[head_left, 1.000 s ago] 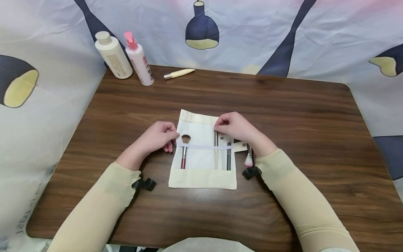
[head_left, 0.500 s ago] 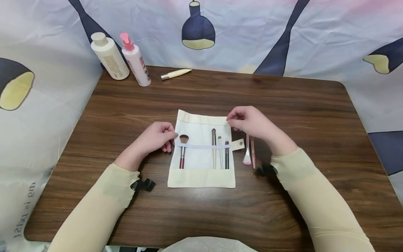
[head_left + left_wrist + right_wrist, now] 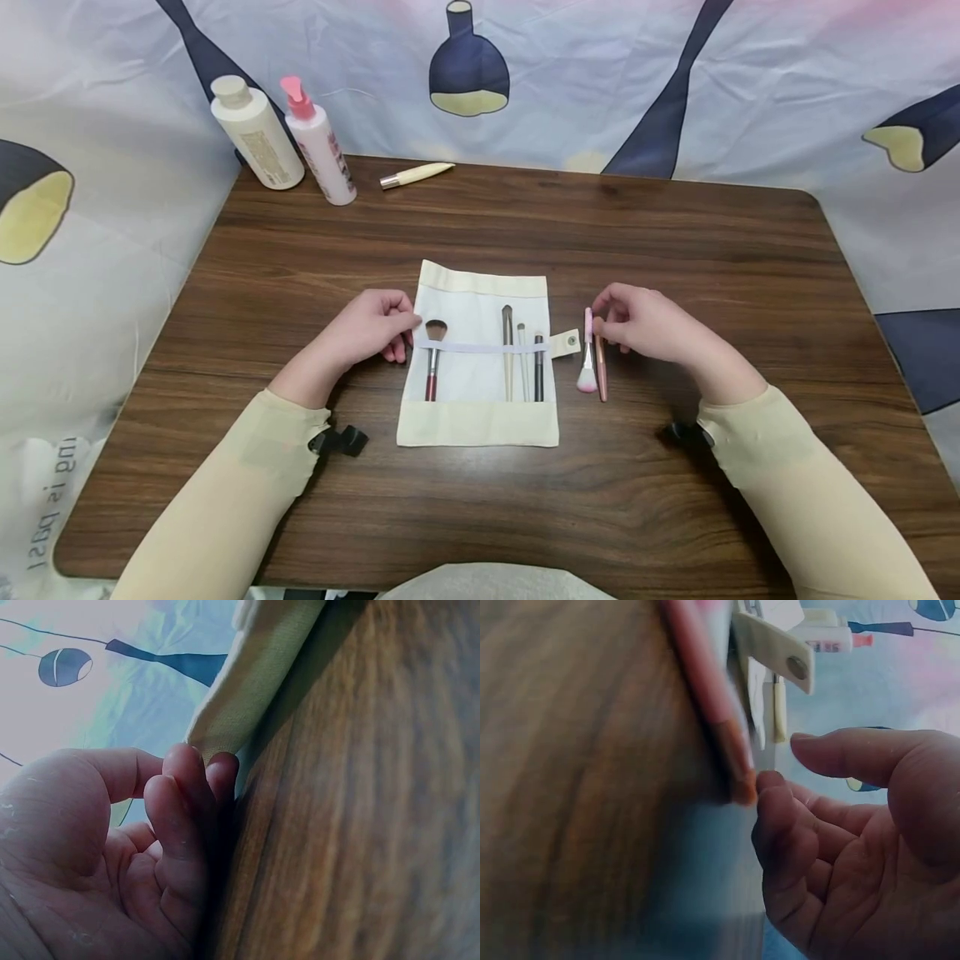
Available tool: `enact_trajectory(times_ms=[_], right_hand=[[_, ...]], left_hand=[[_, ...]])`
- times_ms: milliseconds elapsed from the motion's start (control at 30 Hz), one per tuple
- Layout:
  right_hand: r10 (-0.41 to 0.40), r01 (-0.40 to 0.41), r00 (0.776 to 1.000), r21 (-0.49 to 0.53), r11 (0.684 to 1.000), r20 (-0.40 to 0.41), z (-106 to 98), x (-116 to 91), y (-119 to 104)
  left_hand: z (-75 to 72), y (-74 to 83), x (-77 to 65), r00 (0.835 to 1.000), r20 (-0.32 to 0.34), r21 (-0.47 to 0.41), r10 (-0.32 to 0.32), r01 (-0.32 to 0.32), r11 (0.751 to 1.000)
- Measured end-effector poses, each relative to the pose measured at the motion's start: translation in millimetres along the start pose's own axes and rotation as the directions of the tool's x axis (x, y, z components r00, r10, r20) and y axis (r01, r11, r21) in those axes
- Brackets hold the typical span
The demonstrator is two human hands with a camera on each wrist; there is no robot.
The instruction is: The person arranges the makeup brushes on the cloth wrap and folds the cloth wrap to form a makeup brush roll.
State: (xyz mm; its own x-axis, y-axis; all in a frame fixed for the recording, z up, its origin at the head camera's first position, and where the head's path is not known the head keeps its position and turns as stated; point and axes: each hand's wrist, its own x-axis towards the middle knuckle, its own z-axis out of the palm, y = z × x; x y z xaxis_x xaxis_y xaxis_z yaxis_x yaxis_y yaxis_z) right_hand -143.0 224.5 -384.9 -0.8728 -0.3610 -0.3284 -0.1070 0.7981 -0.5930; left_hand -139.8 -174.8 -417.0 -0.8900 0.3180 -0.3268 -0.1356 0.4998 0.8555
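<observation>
"Any writing?"
"Partly: 'is pas…', on the cloth (image 3: 105, 333) left of the brush roll (image 3: 472, 375) — whose edge the left hand (image 3: 378, 327) pinches."
"The right hand (image 3: 641, 323)?"
"Right of it, fingers (image 3: 787, 859) parted — beside two brushes (image 3: 587, 367)."

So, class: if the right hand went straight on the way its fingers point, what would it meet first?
The right hand would probably meet the brown brush first; whether the two touch is unclear.
</observation>
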Motion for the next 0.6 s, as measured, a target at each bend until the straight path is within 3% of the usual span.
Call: enact_trajectory(times_ms=[300, 600], right_hand=[[0.048, -0.049, 0.999, -0.088, 0.995, -0.012, 12, 1, 4], [0.059, -0.080, 0.994, -0.250, 0.965, -0.093, 16, 5, -3]], left_hand=[[1.8, 0.3, 0.1, 1.000, -0.012, -0.009, 0.011, -0.011, 1.000], [1.2, -0.8, -1.4, 1.000, -0.011, -0.001, 0.018, -0.018, 1.000]])
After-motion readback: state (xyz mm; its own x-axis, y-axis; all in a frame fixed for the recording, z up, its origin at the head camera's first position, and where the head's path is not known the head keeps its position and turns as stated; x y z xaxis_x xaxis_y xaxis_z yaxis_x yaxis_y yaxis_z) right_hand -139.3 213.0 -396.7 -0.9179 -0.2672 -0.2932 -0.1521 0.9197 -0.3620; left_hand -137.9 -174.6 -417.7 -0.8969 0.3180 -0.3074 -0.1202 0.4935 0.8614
